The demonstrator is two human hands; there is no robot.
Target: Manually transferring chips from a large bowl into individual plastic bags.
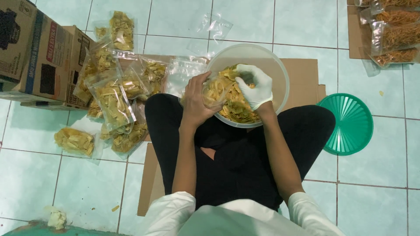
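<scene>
My left hand (197, 98) holds a small clear plastic bag (214, 89) partly filled with yellow chips, at the near left rim of a big translucent bowl (280, 74). My right hand (256, 85), in a white glove, is closed on a handful of chips at the bag's mouth. More yellow chips (238, 109) lie in the bowl in front of my crossed legs.
Several filled chip bags (116, 100) are piled at the left on flattened cardboard (306, 74), beside cardboard boxes (39, 57). Empty clear bags (186, 74) lie behind the bowl. A green round lid (350, 124) lies at the right; bags of orange sticks (396, 37) sit far right.
</scene>
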